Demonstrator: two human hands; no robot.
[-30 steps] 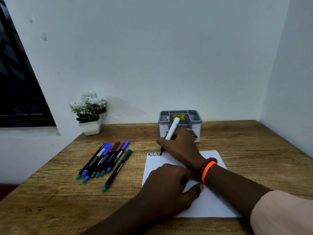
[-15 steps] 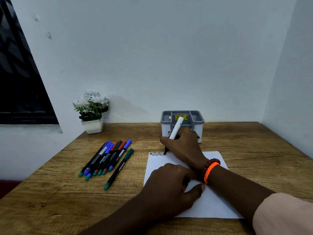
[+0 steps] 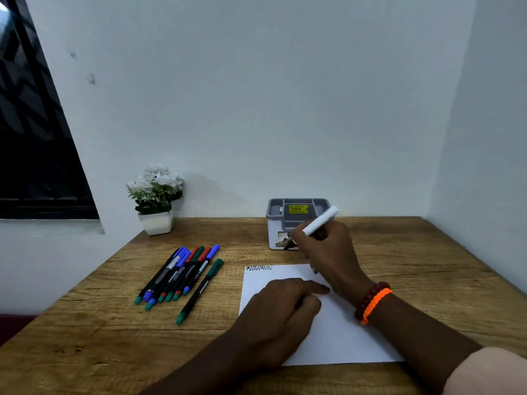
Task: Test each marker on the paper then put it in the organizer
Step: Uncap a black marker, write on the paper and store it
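Closest to me, the left hand [image 3: 281,312] is lying on the paper [image 3: 336,337] and pressing it down, with its fingers loosely bent and holding nothing. The paper is lying flat on the wooden surface [image 3: 85,337]. A short black scribble [image 3: 259,268] is showing at the paper's far left corner.

Just past it, the right hand [image 3: 328,252] is gripping a white marker [image 3: 319,221], fingers curled round it. The marker is tilting, with its back end pointing up and to the right. Its dark tip is sitting above the surface past the far edge of the paper, in front of the organizer [image 3: 298,220]. Two bracelets [image 3: 372,303], one dark red and one orange, are sitting on the right wrist.

To the left, a bunch of markers [image 3: 176,273] is lying side by side, and one green marker [image 3: 201,290] is lying just beside them.

Farther back, the grey organizer is standing near the wall. A small plant [image 3: 156,198] in a white pot is standing at the far left.
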